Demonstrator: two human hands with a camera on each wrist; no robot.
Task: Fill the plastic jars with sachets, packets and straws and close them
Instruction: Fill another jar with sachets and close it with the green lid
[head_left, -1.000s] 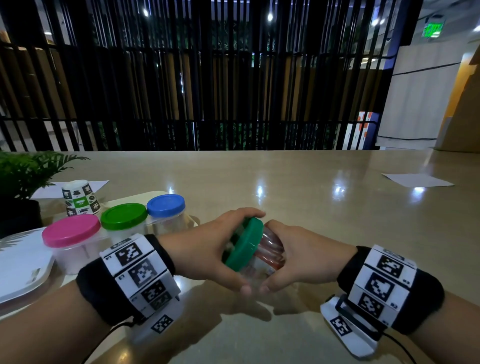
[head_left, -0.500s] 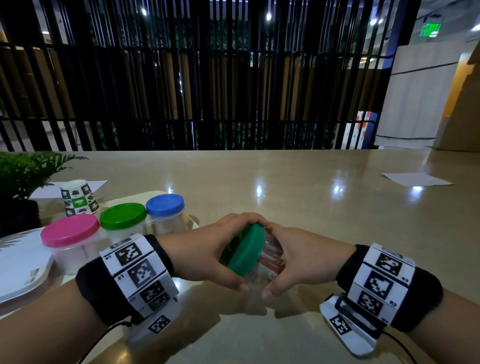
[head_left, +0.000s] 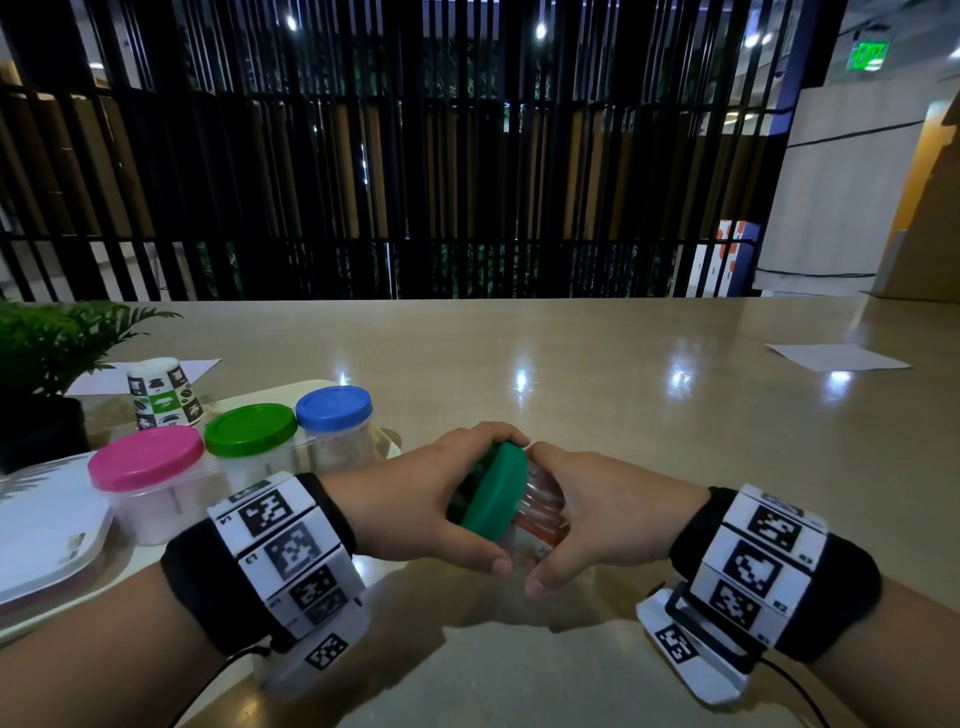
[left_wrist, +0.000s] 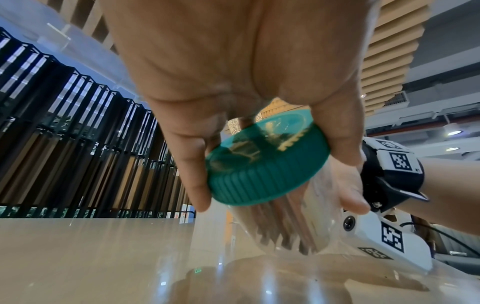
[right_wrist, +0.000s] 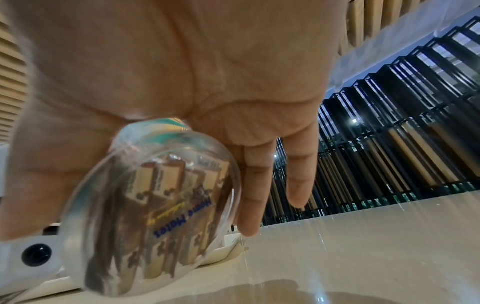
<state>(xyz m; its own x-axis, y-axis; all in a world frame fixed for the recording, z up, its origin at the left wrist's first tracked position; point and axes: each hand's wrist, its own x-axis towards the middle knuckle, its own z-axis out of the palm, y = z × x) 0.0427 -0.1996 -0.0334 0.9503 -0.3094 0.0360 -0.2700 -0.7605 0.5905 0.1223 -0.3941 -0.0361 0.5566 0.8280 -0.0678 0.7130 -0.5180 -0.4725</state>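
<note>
1. My left hand has its fingers curled round the ribbed rim of the teal lid, thumb on the near side, the others over the far edge
2. The lid sits on the mouth of a clear plastic jar, which I hold tilted on its side just above the counter, lid end toward my left
3. My right hand wraps the jar's body, thumb underneath; in the right wrist view two fingers stretch down past the jar's base toward the counter
4. Through the jar's clear base I see brown and tan sachets standing packed together, with blue lettering on the plastic
5. Whether the lid is fully screwed down I cannot tell
6. To my left three more jars stand upright and closed side by side on a pale tray: a pink lid, a green lid, a blue lid
7. Behind them stands a patterned paper cup, and a potted plant sits at the far left
</note>
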